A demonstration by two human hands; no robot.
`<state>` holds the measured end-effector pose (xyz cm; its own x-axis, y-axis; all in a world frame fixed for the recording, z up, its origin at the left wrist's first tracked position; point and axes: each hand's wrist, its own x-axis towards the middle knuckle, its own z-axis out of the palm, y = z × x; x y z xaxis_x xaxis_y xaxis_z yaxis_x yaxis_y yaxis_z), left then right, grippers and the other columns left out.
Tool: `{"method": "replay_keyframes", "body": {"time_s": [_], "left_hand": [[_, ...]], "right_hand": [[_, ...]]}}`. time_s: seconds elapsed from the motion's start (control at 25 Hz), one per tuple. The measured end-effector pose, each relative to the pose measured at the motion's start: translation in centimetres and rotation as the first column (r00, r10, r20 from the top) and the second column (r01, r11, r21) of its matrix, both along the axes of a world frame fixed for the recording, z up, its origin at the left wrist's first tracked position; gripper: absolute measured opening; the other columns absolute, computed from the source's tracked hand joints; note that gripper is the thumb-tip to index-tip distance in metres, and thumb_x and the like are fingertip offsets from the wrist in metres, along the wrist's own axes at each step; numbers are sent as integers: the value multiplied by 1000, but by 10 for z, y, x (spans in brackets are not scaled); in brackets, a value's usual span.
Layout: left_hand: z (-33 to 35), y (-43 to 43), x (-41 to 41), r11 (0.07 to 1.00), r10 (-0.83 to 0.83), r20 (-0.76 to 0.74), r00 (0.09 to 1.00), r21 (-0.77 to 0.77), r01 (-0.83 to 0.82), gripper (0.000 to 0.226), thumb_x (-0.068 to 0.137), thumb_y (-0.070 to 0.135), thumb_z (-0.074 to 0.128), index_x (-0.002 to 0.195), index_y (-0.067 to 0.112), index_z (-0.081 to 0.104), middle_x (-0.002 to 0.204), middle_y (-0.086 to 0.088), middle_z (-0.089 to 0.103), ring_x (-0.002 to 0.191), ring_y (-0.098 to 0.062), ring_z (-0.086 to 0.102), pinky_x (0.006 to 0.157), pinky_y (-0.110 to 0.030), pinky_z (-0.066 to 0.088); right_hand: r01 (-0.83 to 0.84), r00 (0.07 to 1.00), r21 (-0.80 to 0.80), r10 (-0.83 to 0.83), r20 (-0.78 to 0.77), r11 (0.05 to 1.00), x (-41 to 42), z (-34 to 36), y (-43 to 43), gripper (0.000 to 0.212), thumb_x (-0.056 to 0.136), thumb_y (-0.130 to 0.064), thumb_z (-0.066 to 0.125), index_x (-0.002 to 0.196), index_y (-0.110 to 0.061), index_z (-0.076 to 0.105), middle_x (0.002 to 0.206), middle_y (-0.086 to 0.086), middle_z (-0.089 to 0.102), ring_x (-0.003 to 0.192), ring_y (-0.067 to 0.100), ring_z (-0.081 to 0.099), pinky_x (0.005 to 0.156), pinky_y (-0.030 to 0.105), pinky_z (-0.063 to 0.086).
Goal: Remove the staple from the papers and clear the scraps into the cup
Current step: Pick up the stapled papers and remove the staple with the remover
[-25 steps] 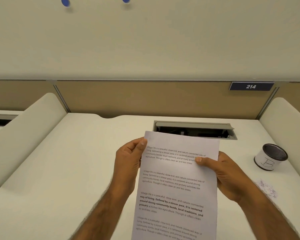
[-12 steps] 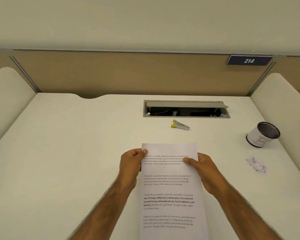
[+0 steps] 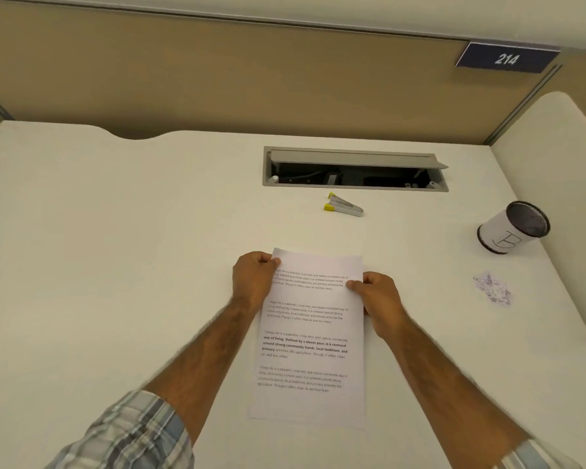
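Observation:
The printed white papers (image 3: pixel 310 336) lie lengthwise on the cream desk (image 3: pixel 115 265) in front of me. My left hand (image 3: pixel 252 280) pinches their top left corner, thumb on the page. My right hand (image 3: pixel 379 302) pinches the right edge near the top. The staple itself is too small to make out. A metal staple remover with yellow tips (image 3: pixel 344 207) lies beyond the papers. A small heap of paper scraps (image 3: pixel 493 289) sits to the right. Behind the scraps stands a black mesh cup (image 3: pixel 513 228) wrapped in white paper marked "B".
An open grey cable hatch (image 3: pixel 354 170) is sunk into the desk behind the staple remover. A tan partition (image 3: pixel 217 79) with a "214" plate (image 3: pixel 506 59) closes the back. Rounded white side panels (image 3: pixel 555 198) bound the desk on the right.
The papers have come down from being held up towards me to lying low over the desk, nearer to me. The view has tilted down, and the staple remover has come into sight.

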<state>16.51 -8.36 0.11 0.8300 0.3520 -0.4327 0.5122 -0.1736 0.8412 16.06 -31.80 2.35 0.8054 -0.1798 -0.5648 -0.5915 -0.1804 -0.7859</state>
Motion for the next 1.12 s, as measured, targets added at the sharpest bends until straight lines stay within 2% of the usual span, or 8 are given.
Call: {"method": "replay_keyframes", "body": {"time_s": [0.16,0.32,0.44,0.56,0.64,0.72,0.92,1.12], "left_hand": [[2,-10,-4,958,-44,-17,999,281,47,25,96,33,66,117,20,69,101,6,73,96,-19,69,83,-35,55],[-9,-21,-42,751,-291,84,953,638,173,56,107,36,45,158,15,34,160,-6,42,146,-26,39,121,-42,32],[-34,-19,-77,524,-558,-43,829,756,392,71,108,53,22,165,13,8,174,-6,4,160,-25,3,129,-43,2],[-47,-13,-84,380,-620,-178,764,784,491,82,104,66,13,164,13,-7,173,-5,-13,159,-22,-13,128,-46,-5],[-43,-14,-81,358,-620,-198,759,790,498,85,102,69,10,163,13,-10,173,-5,-15,159,-22,-15,129,-47,-5],[-42,-16,-80,352,-615,-204,761,793,497,85,102,69,11,163,13,-10,173,-5,-14,159,-22,-15,129,-48,-4],[-46,-15,-82,347,-611,-185,770,811,471,84,104,67,17,164,13,-7,174,-5,-10,160,-21,-11,129,-50,2],[-47,-16,-82,353,-612,-165,774,819,453,82,104,64,20,164,12,-1,174,-6,-4,160,-22,-5,127,-51,7]], "right_hand": [[-53,998,-134,57,26,990,9,-5,-2,26,82,-7,69,64,-11,51,69,7,58,62,22,53,56,28,40],[-56,995,-193,71,71,980,15,-11,-4,27,81,-7,69,62,-14,52,65,1,57,61,19,53,58,29,42],[-87,990,-274,113,82,958,22,-16,-7,22,80,-11,69,65,-11,53,65,2,56,61,20,51,59,30,41],[-186,976,-419,216,25,889,27,-13,-9,31,79,-17,66,61,-15,41,62,2,46,59,22,43,57,29,34],[-240,963,-578,266,-40,780,35,-6,-11,26,82,-24,63,63,-15,47,65,-1,52,61,24,50,58,29,38],[-203,959,-735,283,-15,647,49,4,-11,12,86,-27,60,85,-15,63,87,2,64,82,29,63,69,31,46],[-173,890,-830,445,99,530,116,0,-9,42,92,-27,61,130,-12,54,125,15,53,114,33,54,85,41,50],[-323,822,-819,569,5,474,174,-7,-10,46,86,-40,67,123,-14,60,122,12,51,115,33,49,90,44,49]]}}
